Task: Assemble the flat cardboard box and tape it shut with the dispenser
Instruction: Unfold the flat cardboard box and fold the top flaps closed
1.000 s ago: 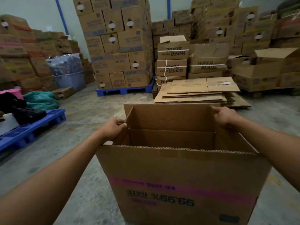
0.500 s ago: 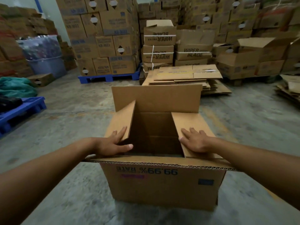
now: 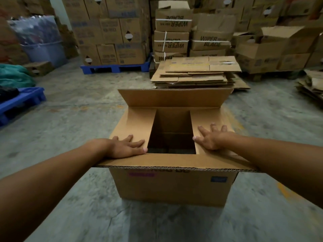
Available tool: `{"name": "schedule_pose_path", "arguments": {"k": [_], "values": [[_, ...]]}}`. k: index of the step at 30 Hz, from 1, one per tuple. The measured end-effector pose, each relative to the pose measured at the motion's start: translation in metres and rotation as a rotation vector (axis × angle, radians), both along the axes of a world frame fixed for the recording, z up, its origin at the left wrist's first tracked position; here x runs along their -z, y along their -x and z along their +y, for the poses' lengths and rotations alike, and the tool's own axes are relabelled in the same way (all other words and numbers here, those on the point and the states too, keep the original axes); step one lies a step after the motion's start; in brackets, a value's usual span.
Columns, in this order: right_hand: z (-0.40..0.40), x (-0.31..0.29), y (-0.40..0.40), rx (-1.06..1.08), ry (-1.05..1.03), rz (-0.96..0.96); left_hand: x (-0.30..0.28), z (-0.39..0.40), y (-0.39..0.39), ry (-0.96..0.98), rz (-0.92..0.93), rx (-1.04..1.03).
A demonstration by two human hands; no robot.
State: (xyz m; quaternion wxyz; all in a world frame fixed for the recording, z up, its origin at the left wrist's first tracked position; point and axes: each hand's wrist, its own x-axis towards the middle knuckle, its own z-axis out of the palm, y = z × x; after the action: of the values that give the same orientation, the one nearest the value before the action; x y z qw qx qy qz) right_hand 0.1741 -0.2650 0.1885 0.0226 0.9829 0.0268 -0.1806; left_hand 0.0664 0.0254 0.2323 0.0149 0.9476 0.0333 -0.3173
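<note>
A brown cardboard box (image 3: 173, 186) stands upright on the concrete floor in front of me. Its two short side flaps lie folded flat over the opening, with a dark gap between them. My left hand (image 3: 125, 147) presses flat on the left flap, fingers spread. My right hand (image 3: 212, 139) presses flat on the right flap. The far long flap (image 3: 174, 98) stands up and leans away. The near long flap (image 3: 174, 162) sticks out toward me under my wrists. No tape dispenser is in view.
A stack of flattened cartons (image 3: 197, 72) lies just behind the box. Stacked boxes on a blue pallet (image 3: 115, 68) fill the back. Another blue pallet (image 3: 19, 102) sits at the left, and loose flat cardboard (image 3: 312, 86) at the right.
My hands left the box's side walls and pushed both short flaps down flat over the opening. The view dropped closer to the box.
</note>
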Motion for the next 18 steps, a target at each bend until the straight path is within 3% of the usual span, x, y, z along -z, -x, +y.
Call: {"name": "schedule_pose_path", "arguments": {"k": [2, 5, 7, 10, 15, 18], "values": [[0.009, -0.033, 0.001, -0.062, -0.018, -0.161, -0.005, -0.003, -0.001, -0.018, 0.007, 0.003], [0.028, -0.076, -0.013, -0.211, -0.175, -0.727, -0.007, -0.004, -0.005, -0.046, 0.045, 0.026], [0.037, -0.094, -0.031, -0.250, -0.222, -0.895, -0.005, -0.001, -0.010, -0.059, 0.070, 0.033], [0.043, -0.105, -0.057, -0.203, -0.239, -0.689, -0.005, 0.001, -0.015, -0.060, 0.096, 0.033], [0.039, -0.073, -0.078, -0.137, -0.087, -0.387, -0.016, -0.001, -0.020, -0.002, 0.133, 0.004], [0.046, -0.065, -0.073, -0.123, -0.106, -0.123, -0.036, -0.004, -0.025, 0.192, 0.179, -0.067]]}}
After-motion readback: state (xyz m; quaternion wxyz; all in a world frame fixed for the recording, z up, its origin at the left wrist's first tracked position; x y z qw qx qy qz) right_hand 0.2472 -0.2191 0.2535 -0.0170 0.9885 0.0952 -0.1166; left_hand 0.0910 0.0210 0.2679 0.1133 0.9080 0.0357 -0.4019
